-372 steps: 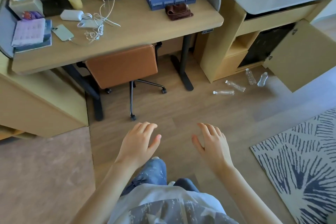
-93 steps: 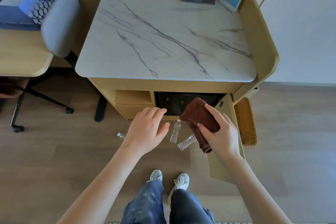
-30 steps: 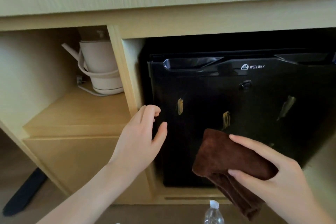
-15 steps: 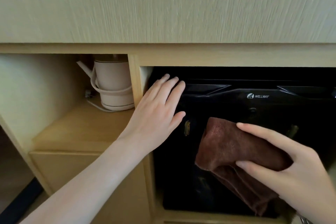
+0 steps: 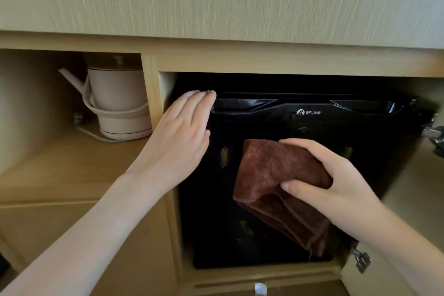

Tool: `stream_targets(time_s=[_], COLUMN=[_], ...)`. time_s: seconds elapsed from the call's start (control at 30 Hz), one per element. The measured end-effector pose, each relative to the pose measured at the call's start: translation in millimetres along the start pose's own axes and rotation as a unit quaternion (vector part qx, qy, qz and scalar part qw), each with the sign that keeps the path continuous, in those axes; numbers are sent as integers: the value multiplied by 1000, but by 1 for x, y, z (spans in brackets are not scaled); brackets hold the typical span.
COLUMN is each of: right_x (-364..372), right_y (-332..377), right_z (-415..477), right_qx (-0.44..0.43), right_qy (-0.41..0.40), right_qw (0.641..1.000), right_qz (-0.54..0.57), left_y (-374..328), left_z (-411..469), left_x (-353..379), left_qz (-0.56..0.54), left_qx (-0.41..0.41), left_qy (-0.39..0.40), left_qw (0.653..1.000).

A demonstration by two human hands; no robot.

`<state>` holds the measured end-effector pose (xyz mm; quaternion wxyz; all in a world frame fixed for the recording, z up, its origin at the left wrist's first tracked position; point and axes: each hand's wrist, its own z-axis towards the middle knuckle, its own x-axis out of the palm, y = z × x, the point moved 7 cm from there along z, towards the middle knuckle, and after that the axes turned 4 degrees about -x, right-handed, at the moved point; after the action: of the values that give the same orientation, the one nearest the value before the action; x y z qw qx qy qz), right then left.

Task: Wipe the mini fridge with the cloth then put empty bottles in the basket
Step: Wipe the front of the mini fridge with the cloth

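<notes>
Now our right grip (image 5: 336, 190) pinches the cloth (image 5: 269, 175) at centre frame, in front of the mini fridge (image 5: 336, 125) door. A smear (image 5: 224, 160) lies just left of the cloth, nearer our left grip (image 5: 180, 132), which rests flat-fingered on the door's upper-left corner.

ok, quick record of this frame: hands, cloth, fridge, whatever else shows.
left hand: fingers straight, at the mini fridge top left corner
right hand: grips brown cloth in front of the fridge door
mini fridge: black, door shut, yellowish marks on it
kettle: compartment left of the fridge
bottle cap: bottom edge, rest out of view
</notes>
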<state>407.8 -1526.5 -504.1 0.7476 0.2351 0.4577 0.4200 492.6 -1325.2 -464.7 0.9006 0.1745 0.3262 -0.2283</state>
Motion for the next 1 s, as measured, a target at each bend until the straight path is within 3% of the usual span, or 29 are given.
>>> stream_targets(time_s=[0.23, 0.83, 1.0], right_x=[2, 31, 17], right_y=[3, 14, 11], right_z=[4, 8, 22], right_qx=[42, -68, -107], right_qy=[16, -54, -151], right_qw=[997, 993, 982], right_qz=[57, 75, -41], left_y=[0, -1, 2], left_z=[2, 2, 1], left_x=[1, -7, -5], left_qz=[-27, -32, -45], left_qx=[-15, -4, -5], left_qy=[-3, 4, 9], left_qw=[1000, 999, 999])
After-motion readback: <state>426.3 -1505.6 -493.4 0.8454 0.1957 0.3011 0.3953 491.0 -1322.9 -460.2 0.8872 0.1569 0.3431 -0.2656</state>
